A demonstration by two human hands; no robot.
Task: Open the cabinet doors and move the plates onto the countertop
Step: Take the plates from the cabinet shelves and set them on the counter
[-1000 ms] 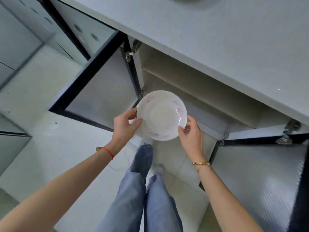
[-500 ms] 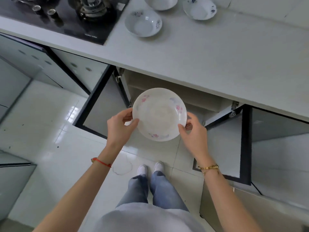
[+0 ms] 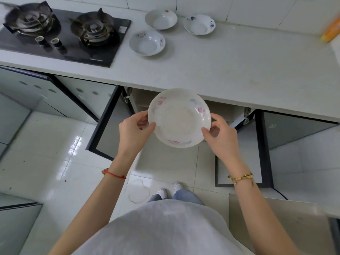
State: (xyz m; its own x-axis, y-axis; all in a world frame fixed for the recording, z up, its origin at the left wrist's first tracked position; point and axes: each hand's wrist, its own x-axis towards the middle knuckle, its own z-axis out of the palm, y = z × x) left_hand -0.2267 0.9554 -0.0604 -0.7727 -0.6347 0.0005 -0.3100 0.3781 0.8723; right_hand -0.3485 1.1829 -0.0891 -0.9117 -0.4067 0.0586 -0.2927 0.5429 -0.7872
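Note:
I hold a white plate with pink and blue flowers (image 3: 179, 117) in front of the countertop's edge. My left hand (image 3: 135, 132) grips its left rim and my right hand (image 3: 221, 135) grips its right rim. Both cabinet doors stand open below: the left door (image 3: 108, 126) and the right door (image 3: 257, 148). On the white countertop (image 3: 230, 67) lie three plates: one near the stove (image 3: 146, 42), one behind it (image 3: 161, 19), and one with blue flowers (image 3: 199, 24).
A black two-burner gas stove (image 3: 60, 34) fills the counter's left end. An orange and yellow object (image 3: 330, 33) lies at the counter's far right. Closed cabinet fronts (image 3: 36, 92) run to the left. A stain (image 3: 138, 190) marks the tiled floor near my feet.
I have risen from a crouch at the cabinet to standing. The plate came out and up with both hands, to about counter edge height. The countertop and stove came into view.

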